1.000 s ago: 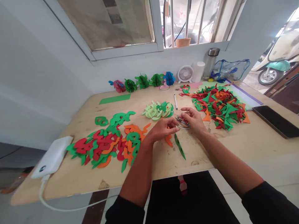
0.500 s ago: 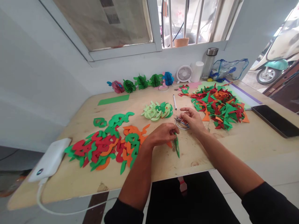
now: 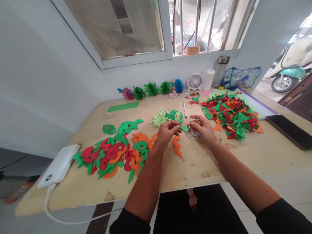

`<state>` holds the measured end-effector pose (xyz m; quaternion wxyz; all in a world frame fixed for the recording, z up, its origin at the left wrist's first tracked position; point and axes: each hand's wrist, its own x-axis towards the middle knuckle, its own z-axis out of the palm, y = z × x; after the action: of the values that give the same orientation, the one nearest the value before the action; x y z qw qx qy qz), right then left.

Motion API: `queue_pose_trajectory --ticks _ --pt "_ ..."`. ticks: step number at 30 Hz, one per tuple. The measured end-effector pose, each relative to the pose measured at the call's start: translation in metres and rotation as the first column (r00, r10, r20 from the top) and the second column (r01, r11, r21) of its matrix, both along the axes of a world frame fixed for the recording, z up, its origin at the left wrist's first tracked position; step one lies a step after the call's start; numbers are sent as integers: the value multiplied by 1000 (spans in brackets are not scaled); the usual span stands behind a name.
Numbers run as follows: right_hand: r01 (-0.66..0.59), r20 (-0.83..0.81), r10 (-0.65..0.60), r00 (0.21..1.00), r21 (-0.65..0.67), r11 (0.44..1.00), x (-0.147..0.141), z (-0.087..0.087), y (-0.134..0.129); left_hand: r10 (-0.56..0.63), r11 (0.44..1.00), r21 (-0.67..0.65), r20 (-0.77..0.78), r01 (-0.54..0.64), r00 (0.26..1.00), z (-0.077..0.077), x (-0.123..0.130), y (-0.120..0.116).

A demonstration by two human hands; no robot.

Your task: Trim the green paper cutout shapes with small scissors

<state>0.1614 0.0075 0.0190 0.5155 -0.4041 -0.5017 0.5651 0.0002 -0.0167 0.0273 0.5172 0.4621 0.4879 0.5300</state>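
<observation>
My left hand [image 3: 169, 131] pinches a green paper piece [image 3: 184, 129] between thumb and fingertips, just above the table. Facing it, my right hand [image 3: 201, 126] is closed on small metal scissors [image 3: 189, 128], mostly hidden by the fingers. Their tips meet the right edge of the green paper. Beneath the right hand lies a thin white ring [image 3: 193, 136]. A wavy orange paper cutout [image 3: 177, 146] rests on the table below my hands. Behind them sits a bunch of light and dark green paper cutouts [image 3: 161, 117].
Red, green and orange cutouts [image 3: 107, 152] are piled at left, near a white power bank [image 3: 58, 165] with its cable. Paper scraps [image 3: 234, 113] are heaped at right beside a phone [image 3: 289, 130]. A pen [image 3: 184, 110], small fan [image 3: 195, 81] and glass bottle [image 3: 220, 72] stand or lie farther back.
My left hand has raised the green paper from hanging down to level, bringing it against the scissors. The orange cutout has come into full sight. The view has shifted slightly.
</observation>
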Motion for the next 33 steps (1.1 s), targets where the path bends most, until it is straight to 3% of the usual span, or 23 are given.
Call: queue_pose_trajectory --ticks 11,19,29,33 --pt "-59 -5 59 998 98 993 -1 5 -4 -7 988 -147 234 43 972 -8 1 3" --pt "-41 99 19 995 223 974 0 -5 0 -1 981 -184 299 58 954 -10 3 4" --pt "-21 271 -80 959 353 935 -1 -7 -2 -41 967 -232 274 107 961 -8 12 3" --pt "1 276 -97 956 329 944 0 -9 1 -10 983 -180 167 40 986 -7 15 2"
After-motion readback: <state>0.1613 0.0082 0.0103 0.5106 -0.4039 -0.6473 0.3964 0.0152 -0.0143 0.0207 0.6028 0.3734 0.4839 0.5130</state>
